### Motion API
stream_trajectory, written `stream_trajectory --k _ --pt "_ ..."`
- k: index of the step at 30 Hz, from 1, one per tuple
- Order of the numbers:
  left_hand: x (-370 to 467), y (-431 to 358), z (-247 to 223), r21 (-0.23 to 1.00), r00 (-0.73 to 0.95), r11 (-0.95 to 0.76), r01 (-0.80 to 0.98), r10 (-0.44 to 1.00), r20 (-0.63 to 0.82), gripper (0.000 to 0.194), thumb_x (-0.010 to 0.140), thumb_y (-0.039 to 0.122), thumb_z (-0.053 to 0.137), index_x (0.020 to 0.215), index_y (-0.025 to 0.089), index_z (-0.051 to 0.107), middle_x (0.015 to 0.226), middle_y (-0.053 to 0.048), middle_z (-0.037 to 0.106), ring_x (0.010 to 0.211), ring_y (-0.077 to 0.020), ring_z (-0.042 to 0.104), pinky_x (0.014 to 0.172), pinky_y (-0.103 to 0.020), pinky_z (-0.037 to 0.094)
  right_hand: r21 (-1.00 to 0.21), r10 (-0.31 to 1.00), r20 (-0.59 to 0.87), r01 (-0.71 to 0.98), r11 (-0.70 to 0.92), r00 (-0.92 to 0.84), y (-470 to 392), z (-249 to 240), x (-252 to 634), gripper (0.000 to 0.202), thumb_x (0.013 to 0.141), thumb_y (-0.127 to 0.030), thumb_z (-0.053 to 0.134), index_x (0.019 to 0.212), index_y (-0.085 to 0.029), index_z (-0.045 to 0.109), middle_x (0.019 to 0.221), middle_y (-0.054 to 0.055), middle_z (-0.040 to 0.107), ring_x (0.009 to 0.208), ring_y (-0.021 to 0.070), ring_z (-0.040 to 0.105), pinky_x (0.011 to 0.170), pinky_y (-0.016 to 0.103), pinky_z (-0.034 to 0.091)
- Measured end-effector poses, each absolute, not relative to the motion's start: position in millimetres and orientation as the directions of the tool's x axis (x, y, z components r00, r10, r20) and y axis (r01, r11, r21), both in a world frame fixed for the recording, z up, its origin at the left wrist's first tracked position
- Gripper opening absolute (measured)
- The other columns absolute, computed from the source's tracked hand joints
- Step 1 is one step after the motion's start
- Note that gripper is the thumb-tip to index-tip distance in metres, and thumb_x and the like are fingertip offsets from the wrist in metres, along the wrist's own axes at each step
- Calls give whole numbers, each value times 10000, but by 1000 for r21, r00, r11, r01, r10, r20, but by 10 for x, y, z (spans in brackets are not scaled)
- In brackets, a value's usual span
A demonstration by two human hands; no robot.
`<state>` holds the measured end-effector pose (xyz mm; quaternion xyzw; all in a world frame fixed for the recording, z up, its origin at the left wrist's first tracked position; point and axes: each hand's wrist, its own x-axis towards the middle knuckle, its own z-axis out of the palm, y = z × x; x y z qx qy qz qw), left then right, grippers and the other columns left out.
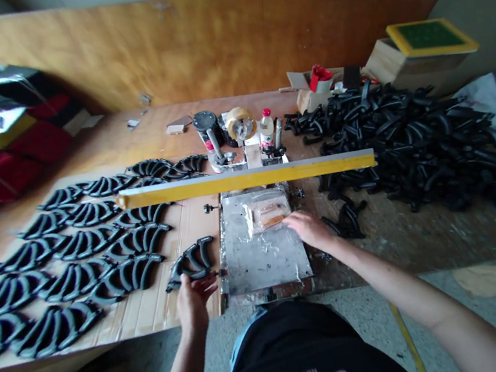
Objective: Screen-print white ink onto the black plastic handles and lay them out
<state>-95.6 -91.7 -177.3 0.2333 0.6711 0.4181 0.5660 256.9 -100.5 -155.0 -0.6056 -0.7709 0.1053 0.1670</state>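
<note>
1. Working with both bare hands at a cluttered bench, a person touches a short row of black curved pieces point(194, 260) with the left hand point(191, 301), its thumb and fingers partly spread. The row lies on flattened cardboard point(188, 223), just beside a metal plate point(263, 258); whether the fingers grip it, one cannot tell.

2. The right hand point(308, 228), fingers close together, meets the near edge of a clear-wrapped packet point(271, 213) on the plate. A firm pinch cannot be confirmed.

3. An uneven push by the left hand could skew the row or split it, as its pieces sit in a loose-looking fan.

4. Pale scraps point(264, 247) litter the plate and could cling to the fingers or lodge beneath whatever is laid there. The loose wrapping could snag a fingertip and drag the packet askew.

5. A yellow bar point(247, 179) crosses beyond the hands; a forward reach could bump it.

6. A small cluster of black parts point(349, 220) lies near the right wrist, within brushing range, and a sideways sweep of the arm could scatter it.
</note>
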Motion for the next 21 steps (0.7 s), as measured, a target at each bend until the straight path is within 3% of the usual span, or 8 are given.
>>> stream_trajectory --k 3,7,9,11,13,15,18,21 --pt "-1495 -974 -2072 795 -448 604 -62 695 -563 416 951 422 251 876 166 570 711 -76 696 637 -195 688 573 -308 553 -217 994 -88 973 -80 62 -1085 -1837 3298 451 847 -146 599 1292 -215 566 1153 122 649 1027 220 633 829 297 482" --pt "-1770 -956 -2344 645 -408 762 56 607 -682 449 922 475 311 837 137 594 687 -141 693 572 -227 675 518 -323 550 -183 945 -287 959 -215 157 -1102 -1973 3787 544 807 -73 534 1323 -244 546 1104 114 688 985 222 664 817 303 487" --pt "-1800 -905 -2402 612 -416 786 88 587 -694 420 911 445 351 838 121 609 670 -147 691 558 -235 671 512 -330 548 -286 948 -239 917 -278 212 -1011 -1864 3817 457 797 -95 530 1226 -233 606 1042 93 705 921 213 677 795 301 498" --pt "-1811 -874 -2426 606 -443 791 83 574 -688 390 906 394 364 835 105 618 661 -141 689 543 -225 665 520 -330 550 -493 934 -187 793 -358 305 -860 -1691 3721 311 801 -176 560 1102 -211 635 878 58 709 760 186 678 687 277 516" --pt "-1805 -883 -2431 612 -462 787 76 572 -678 384 903 381 371 816 102 621 658 -132 686 536 -214 659 523 -325 551 -735 906 -214 550 -396 365 -688 -1537 3504 217 810 -278 585 1008 -197 616 675 -1 649 548 142 614 518 234 487" --pt "-1778 -916 -2426 619 -477 782 69 571 -668 383 898 404 387 792 112 612 653 -126 681 535 -211 652 519 -324 549 -874 895 -286 289 -390 343 -528 -1463 3199 223 803 -354 615 948 -187 589 574 -41 583 426 107 533 404 199 430" --pt "-1728 -960 -2412 635 -488 771 52 574 -657 391 888 459 410 775 132 590 652 -118 676 532 -204 642 520 -325 547 -890 891 -386 158 -428 240 -358 -1513 2748 276 798 -434 652 842 -174 569 536 -46 561 381 84 495 349 176 393" --pt "-1731 -1000 -2390 649 -483 756 88 602 -636 461 867 554 422 723 146 579 555 -79 628 460 -182 589 469 -305 507 -832 892 -424 323 -451 154 -291 -1604 2531 375 852 -542 585 817 -169 592 504 -37 554 358 85 481 338 181 378"
